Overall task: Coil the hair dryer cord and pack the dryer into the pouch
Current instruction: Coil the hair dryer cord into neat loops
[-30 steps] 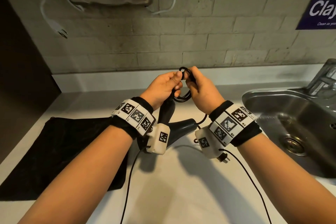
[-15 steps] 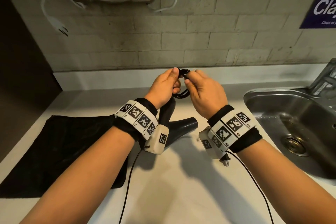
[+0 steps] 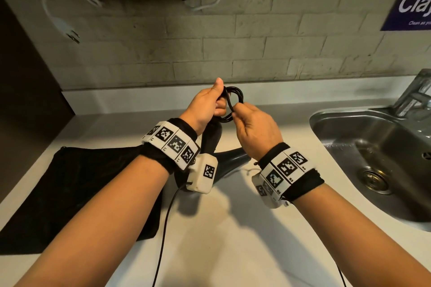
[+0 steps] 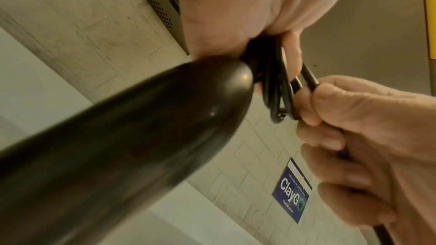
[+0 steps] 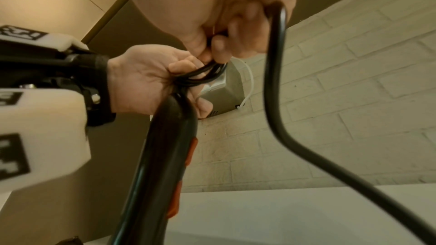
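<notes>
left hand (image 3: 205, 105): clamps cord (image 3: 234, 98) loops at the dryer (image 3: 229, 161) handle, keeping them stacked
right hand (image 3: 254, 128): pinches the coil, probably feeding slack
pouch (image 3: 77, 184): flat nearby, awaiting the dryer

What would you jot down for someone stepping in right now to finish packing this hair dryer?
Left hand: pinches the coiled loops of cord at the end of the hair dryer handle, holding the dryer above the counter.
Right hand: grips the cord beside the loops, feeding the next turn; loose cord trails down from it.
Done: a few loops.
Left: coil the remaining cord, then put the dryer into the black pouch, which lies flat on the counter to the left.
</notes>
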Motion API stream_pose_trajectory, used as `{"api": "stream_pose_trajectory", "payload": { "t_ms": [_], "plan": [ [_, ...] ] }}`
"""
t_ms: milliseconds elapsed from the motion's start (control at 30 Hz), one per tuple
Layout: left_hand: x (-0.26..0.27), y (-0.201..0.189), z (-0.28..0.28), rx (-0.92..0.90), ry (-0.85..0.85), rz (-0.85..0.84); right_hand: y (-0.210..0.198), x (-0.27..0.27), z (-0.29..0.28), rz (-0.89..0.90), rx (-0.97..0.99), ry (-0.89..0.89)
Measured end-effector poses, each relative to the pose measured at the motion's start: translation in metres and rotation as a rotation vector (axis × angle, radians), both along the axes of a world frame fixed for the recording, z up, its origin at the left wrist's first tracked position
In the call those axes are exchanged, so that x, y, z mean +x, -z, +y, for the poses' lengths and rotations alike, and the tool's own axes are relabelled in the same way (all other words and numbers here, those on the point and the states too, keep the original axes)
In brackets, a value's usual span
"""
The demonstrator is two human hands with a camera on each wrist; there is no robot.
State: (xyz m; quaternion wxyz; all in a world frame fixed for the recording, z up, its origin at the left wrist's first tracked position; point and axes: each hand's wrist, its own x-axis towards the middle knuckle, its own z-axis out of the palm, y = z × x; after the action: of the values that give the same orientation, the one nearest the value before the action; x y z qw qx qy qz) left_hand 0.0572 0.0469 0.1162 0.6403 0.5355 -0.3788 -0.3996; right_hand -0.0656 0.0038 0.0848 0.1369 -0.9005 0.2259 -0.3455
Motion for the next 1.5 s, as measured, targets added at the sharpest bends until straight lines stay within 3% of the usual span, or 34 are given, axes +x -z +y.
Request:
{"api": "stream_pose_trajectory", "payload": {
  "t_ms": [233,467,633,733,800,1000,1300,1500],
  "plan": [
    [-0.001,-0.001,0.001,-0.002,0.072,-0.064,0.006,-0.002,0.0,-0.046,-0.006,-0.005],
    [0.002,0.003,-0.004,-0.026,0.031,-0.152,0.006,-0.012,-0.007,0.0,0.243,-0.181],
    [0.003,0.004,-0.005,-0.044,-0.003,-0.136,0.004,-0.036,-0.014,-0.098,0.327,-0.133],
    [0.003,0.004,-0.006,-0.048,-0.032,-0.131,0.013,-0.052,-0.022,-0.114,0.368,-0.016],
    [0.002,0.005,-0.005,-0.05,-0.055,-0.127,0.026,-0.063,-0.029,0.01,0.367,0.095],
    [0.002,0.005,-0.005,-0.047,-0.09,-0.182,0.081,-0.083,-0.047,0.627,0.491,0.319],
    [0.003,0.007,-0.005,-0.038,-0.089,-0.177,0.106,-0.078,-0.044,0.886,0.478,0.313],
    [0.004,0.006,-0.002,-0.012,-0.079,-0.211,0.107,-0.073,-0.046,0.857,0.45,0.308]
  ]
}}
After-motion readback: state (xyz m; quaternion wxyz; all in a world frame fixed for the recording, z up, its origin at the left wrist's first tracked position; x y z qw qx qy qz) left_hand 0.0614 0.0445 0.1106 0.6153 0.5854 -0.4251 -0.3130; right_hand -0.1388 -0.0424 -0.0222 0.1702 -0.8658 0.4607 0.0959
